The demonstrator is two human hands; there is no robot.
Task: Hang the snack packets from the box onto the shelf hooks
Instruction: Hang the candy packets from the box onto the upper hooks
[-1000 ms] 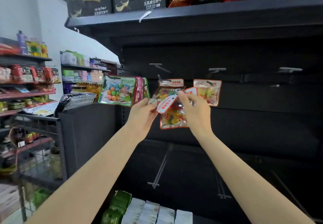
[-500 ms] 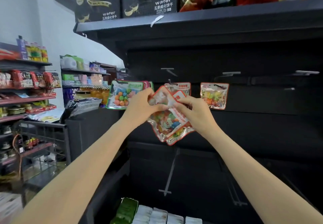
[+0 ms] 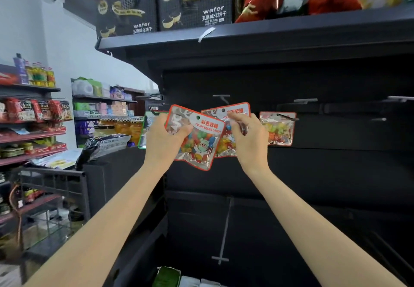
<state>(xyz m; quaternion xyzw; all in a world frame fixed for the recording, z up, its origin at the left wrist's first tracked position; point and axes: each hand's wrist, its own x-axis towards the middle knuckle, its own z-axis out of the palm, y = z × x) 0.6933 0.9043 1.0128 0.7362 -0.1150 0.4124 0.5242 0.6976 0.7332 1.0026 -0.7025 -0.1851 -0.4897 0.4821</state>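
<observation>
Head view: with left hand [image 3: 164, 140] gripping front packet [image 3: 197, 137] and right hand [image 3: 247, 134] pinching rear packet [image 3: 233, 114], separate, then thread hole onto hook [image 3: 221, 98].

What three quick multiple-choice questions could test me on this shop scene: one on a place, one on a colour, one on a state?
1. Where is the already hung packet?
A. right of the hands
B. on the top shelf
C. on the floor

2. What colour borders the packet in the left hand?
A. blue
B. red
C. black

3. What is the right hand doing?
A. hanging idle
B. pressing on the shelf
C. pinching a packet

Answers: 1 A, it hangs from a hook beyond the right hand. 2 B, the front packet has a red rim. 3 C, its fingers pinch the top of the second packet.
</observation>
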